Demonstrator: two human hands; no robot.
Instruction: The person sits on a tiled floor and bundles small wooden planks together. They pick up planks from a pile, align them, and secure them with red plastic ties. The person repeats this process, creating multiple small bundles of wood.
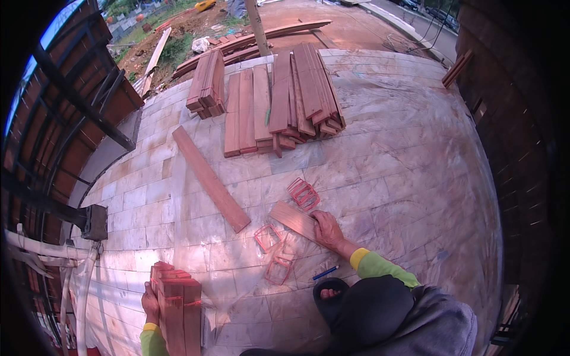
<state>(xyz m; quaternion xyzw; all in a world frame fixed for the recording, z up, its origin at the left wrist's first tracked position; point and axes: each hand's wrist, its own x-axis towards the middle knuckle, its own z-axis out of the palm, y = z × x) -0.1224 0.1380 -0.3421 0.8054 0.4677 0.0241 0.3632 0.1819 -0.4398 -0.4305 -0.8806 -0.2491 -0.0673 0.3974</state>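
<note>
My left hand rests against the left side of a bundle of reddish wooden boards bound with red straps, at the lower left. My right hand grips the edge of a short wooden board near the middle of the floor. Just beyond that board lie red strapping loops, and more red loops lie to its left. A blue pen or marker is on the plastic sheet near my foot. A single long board lies slantwise farther left.
A strapped stack of boards and a larger pile of boards stand ahead on the tiled floor. Clear plastic sheeting covers much of the tiles. A black metal post base and pale poles stand at left.
</note>
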